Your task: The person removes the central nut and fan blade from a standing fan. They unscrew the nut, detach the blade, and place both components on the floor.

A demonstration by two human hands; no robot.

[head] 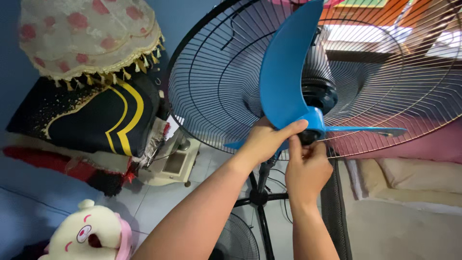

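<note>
Showing a pedestal fan partly assembled, seen from above the worker's arms: the blue three-bladed propeller (288, 82) sits on the motor shaft in front of the rear wire guard (216, 86), and its hub lies at the middle of that guard. Left hand (267, 139) steadies the propeller, its thumb laid along the root of the tallest blade and its grip closed on the blade base; right hand (308, 166), just below the hub, pinches the small dark locking cap (308, 137) at the hub's nose between thumb and fingertips, a narrow grip holding the cap. Black motor housing (320, 94) shows behind the hub, through the blades. Judged from this layout, the rear guard and the propeller are already in place, and the cap is being dealt with at the shaft end; whether it is fully tight cannot be told. A second round wire guard (238, 238) lies on the tiled floor beside the fan's black stand (260, 197), below the hub, so the front of the fan is not yet closed. To the left of the rear guard are a fringed lace cover (86, 36), a black cloth with yellow stripes (96, 113), and, lower, a cream plush toy (89, 233). A pale cushion (409, 173) lies to the lower right of the guard.
</note>
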